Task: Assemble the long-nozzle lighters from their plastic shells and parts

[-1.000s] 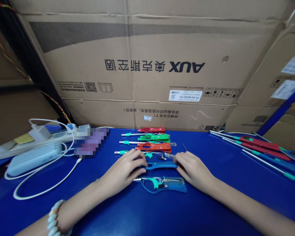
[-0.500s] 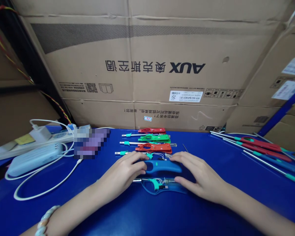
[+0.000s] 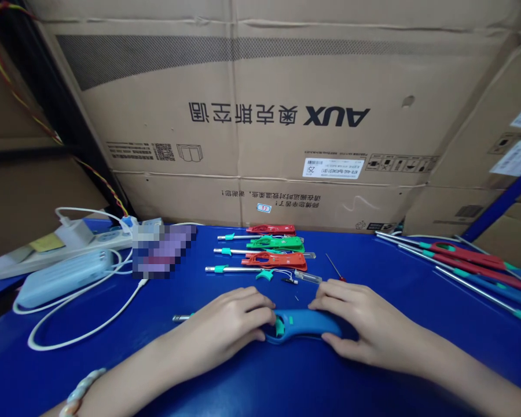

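Observation:
On the blue tabletop in front of me lies a long-nosed lighter with a blue handle (image 3: 310, 325). Its two shell halves are now together, with a narrow gap along the lower edge, and a teal trigger shows in the finger loop. My left hand (image 3: 238, 315) has its fingers closed on the loop end, while the metal tube sticks out to its left. My right hand (image 3: 360, 318) grips the handle's other end between thumb and fingers. Just beyond are a loose metal tube (image 3: 243, 269), a teal trigger (image 3: 265, 275), a small black wired part (image 3: 289, 281) and a clear fuel tank (image 3: 308, 277).
Red, green and orange shells (image 3: 275, 261) with tubes lie further back. A thin screwdriver (image 3: 335, 267) is behind my right hand. Several assembled lighters (image 3: 469, 255) rest at right. A power bank (image 3: 65, 281), cables and a power strip (image 3: 21, 260) occupy the left. Cardboard (image 3: 260, 75) stands behind.
The upper blue shell half has come down toward me onto the half holding the parts. Both hands moved nearer with it, uncovering the loose trigger, clear tank and screwdriver.

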Motion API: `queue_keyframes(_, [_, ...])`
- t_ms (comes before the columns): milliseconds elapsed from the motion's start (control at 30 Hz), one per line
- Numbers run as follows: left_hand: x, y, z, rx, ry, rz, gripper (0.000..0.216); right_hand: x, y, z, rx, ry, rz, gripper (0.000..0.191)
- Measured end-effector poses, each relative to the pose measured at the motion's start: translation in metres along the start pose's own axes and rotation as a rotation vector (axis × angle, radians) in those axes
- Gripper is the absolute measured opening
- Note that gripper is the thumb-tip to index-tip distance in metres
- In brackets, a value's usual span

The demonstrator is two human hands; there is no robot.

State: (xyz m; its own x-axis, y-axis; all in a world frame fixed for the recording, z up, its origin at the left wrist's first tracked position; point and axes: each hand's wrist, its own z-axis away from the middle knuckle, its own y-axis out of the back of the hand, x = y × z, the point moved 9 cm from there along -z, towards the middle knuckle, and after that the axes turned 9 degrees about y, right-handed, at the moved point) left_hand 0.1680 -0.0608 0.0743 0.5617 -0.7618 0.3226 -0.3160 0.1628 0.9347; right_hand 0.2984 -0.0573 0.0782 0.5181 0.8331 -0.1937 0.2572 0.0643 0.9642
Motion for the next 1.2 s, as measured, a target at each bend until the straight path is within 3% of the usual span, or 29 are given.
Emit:
queue_keyframes(167, [-0.014, 0.001, -0.002, -0.023, 0.080, -0.005, 0.032, 0.003, 0.002, 0.001, 0.038, -0.001, -0.012, 0.016])
queue_keyframes(433, [-0.026, 0.000, -0.001, -0.012, 0.104, 0.060, 0.027, 0.000, 0.006, 0.000, 0.086, 0.021, -0.047, 0.016])
queue_keyframes(667, [-0.022, 0.004, -0.002, 0.018, 0.087, 0.043, 0.026, 0.000, 0.005, 0.001, 0.076, 0.007, -0.045, 0.018])
queue_keyframes(967, [-0.011, 0.027, 0.005, 0.289, 0.013, 0.001, 0.035, 0.012, 0.008, 0.001, 0.143, -0.071, -0.155, 0.019])
queue_keyframes(1200, [0.003, 0.041, 0.018, 0.505, -0.125, -0.131, 0.040, 0.018, 0.004, 0.005, 0.166, -0.210, -0.555, 0.034])
